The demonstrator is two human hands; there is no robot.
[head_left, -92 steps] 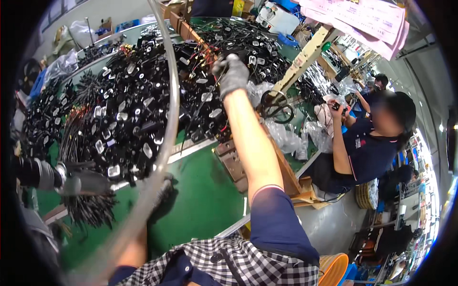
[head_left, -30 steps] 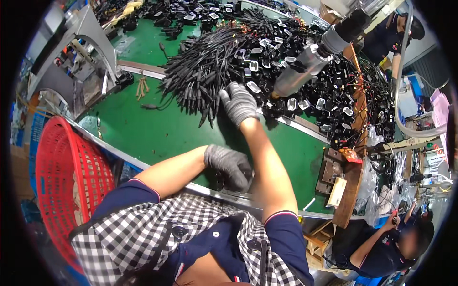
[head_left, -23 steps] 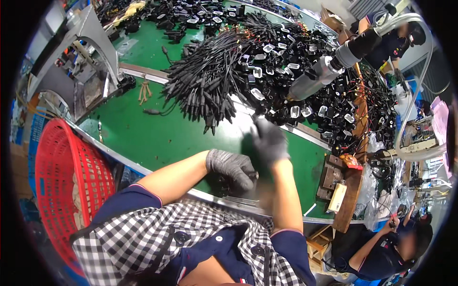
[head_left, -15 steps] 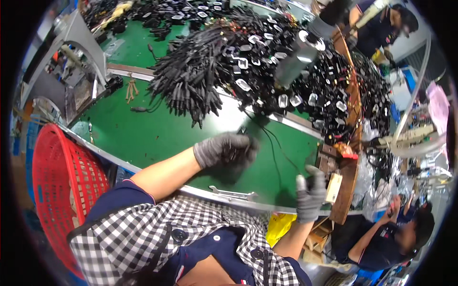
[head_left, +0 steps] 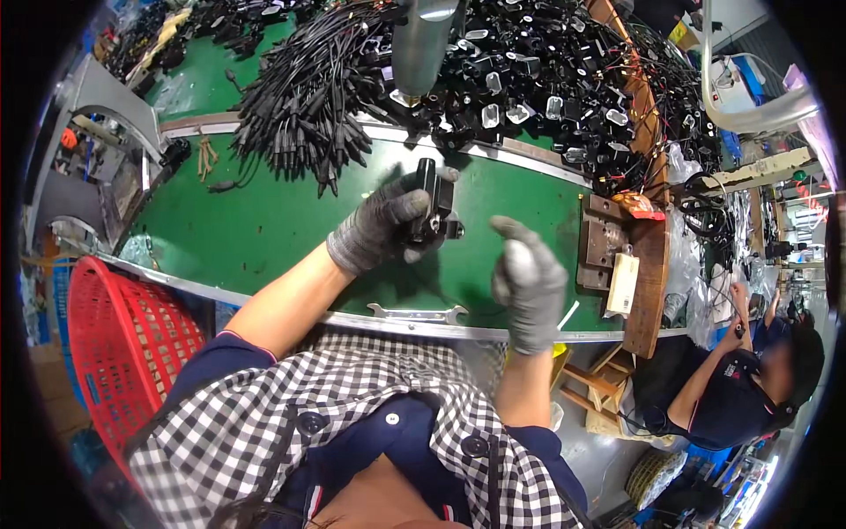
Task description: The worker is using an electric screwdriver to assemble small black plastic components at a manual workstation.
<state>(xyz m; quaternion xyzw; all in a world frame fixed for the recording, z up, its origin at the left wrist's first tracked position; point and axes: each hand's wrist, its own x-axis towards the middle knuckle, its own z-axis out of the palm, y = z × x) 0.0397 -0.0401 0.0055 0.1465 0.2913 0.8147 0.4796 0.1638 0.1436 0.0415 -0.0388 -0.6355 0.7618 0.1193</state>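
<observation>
My left hand (head_left: 388, 220), in a grey knit glove, grips a small black plastic housing (head_left: 434, 201) above the green worktop. The housing is elongated and stands roughly upright, with a small black protrusion at its lower right. To its right, my gloved right hand (head_left: 533, 286) is raised over the worktop, apart from the housing. Its index finger and thumb are apart and I see nothing between them; the other fingers look bent and slightly blurred. A bundle of black cables with plugs (head_left: 304, 115) lies beyond my left hand.
A heap of black parts with clear pieces (head_left: 529, 79) covers the far side, below a hanging metal cylinder (head_left: 419, 57). An open-end wrench (head_left: 414, 316) lies at the near edge. A metal block (head_left: 599, 238) sits right, a red basket (head_left: 115, 353) left. A co-worker (head_left: 731, 388) sits right.
The view has shifted. My left hand now holds the black housing up in plain sight. My right hand has moved left, toward it. The thin cable seen on the worktop no longer shows.
</observation>
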